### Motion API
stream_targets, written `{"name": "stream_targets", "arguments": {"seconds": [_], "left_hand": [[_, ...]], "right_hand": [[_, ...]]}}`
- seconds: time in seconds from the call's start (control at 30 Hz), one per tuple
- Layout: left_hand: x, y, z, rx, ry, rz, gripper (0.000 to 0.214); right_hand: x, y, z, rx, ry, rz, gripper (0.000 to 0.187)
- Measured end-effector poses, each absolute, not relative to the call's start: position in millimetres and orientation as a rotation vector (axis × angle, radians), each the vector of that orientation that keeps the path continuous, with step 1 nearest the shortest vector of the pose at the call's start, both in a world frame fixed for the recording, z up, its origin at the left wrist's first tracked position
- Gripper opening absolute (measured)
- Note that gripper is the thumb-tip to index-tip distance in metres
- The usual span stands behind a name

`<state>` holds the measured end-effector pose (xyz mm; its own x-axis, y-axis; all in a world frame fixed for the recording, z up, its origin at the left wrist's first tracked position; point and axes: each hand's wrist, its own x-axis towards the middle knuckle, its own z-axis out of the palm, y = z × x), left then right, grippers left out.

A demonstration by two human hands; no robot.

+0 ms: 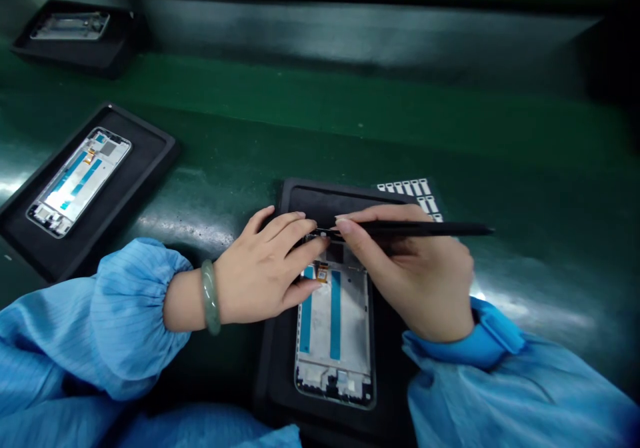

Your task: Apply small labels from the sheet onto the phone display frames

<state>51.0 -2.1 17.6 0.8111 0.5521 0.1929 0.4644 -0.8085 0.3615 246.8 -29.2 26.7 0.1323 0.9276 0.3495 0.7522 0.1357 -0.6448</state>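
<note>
A phone frame (pixel 353 328) with blue adhesive strips and a small orange flex cable (pixel 323 274) lies in a black tray (pixel 280 361) in front of me. My left hand (pixel 273 261) rests over the frame's upper left part, its fingers stretched out and apart. In my right hand (pixel 420 275) is a pair of slim black tweezers (pixel 450 229), pinched between thumb and fingers. Their thin tip points left at the frame's top edge, close to my left fingertips. Whatever is at the tip is too small to make out.
A sheet of small white pieces (pixel 413 188) lies partly under the tray's upper right corner. To the left, another black tray (pixel 145 148) holds a similar phone frame (pixel 83 181). Farther back at the left stands a third tray (pixel 120 48) with a phone frame (pixel 70 27). The bench (pixel 300 101) is green.
</note>
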Motion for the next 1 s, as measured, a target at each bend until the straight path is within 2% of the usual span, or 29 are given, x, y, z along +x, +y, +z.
{"name": "stream_targets", "arguments": {"seconds": [0.2, 0.4, 0.57, 1.0], "left_hand": [[50.6, -1.9, 18.5, 2.693, 0.776, 0.399, 0.043], [49.8, -1.7, 18.6, 2.693, 0.764, 0.406, 0.044], [49.4, -2.0, 20.2, 2.682, 0.765, 0.392, 0.041], [48.2, -4.1, 21.7, 2.687, 0.776, 0.411, 0.041]], "right_hand": [[249.9, -31.7, 22.4, -1.685, -1.488, 0.327, 0.011], [247.8, -30.8, 26.2, -1.675, -1.591, 0.293, 0.008], [251.0, -31.9, 23.8, -1.623, -1.460, 0.426, 0.009], [249.0, -29.4, 26.0, -1.564, -1.716, 0.389, 0.007]]}}
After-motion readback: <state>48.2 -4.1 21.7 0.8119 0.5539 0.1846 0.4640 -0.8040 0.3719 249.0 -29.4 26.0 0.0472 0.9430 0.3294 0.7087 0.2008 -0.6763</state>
